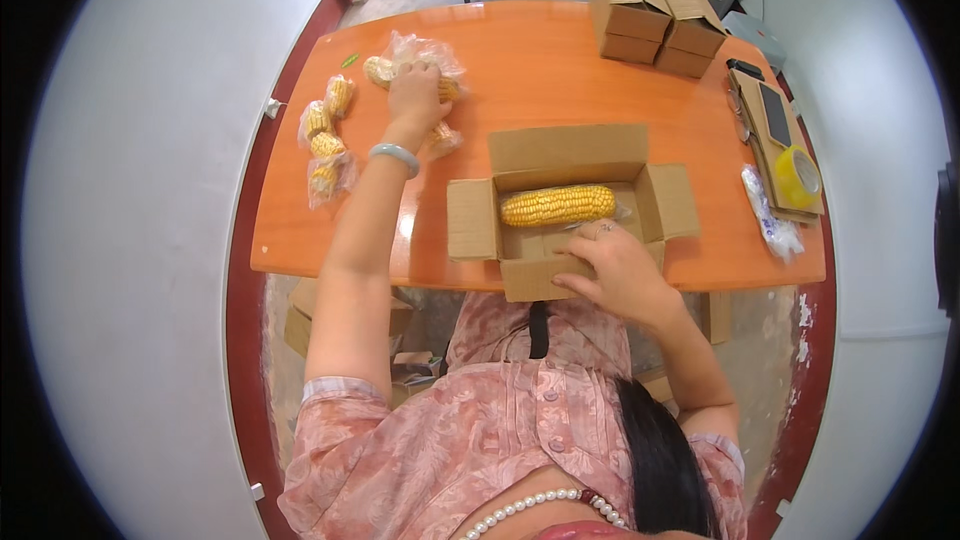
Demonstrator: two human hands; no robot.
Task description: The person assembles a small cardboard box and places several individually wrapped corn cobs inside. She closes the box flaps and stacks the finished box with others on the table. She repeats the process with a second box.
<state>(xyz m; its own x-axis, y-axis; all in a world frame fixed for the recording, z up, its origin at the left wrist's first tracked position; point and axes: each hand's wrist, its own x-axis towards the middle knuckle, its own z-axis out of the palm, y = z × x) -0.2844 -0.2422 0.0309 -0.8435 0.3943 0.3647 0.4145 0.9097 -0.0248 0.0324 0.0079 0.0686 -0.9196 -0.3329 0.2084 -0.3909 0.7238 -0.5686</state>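
Note:
My left hand point(417, 94) reaches to the back left of the table, over plastic-wrapped corn cobs point(379, 71); its fingertips touch them, but a firm grip cannot be made out. Before me, an open cardboard box point(566, 150) has its flaps folded outward. A large yellow corn cob point(558, 205) in clear plastic lies lengthwise inside, towards the back. Over the box's near right edge is my right hand point(615, 262), fingers apart and nothing seen in them. Another wrapped cob piece point(444, 136) lies just below my left hand. Several short wrapped corn pieces point(318, 120) form a row at the left.
Two closed cardboard boxes point(652, 22) stand at the orange table's point(525, 37) back right. Along the right edge lie flat cardboard point(757, 135), a phone point(775, 114), glasses point(738, 116), a yellow tape roll point(798, 176) and plastic bags point(769, 217). Walls flank the table.

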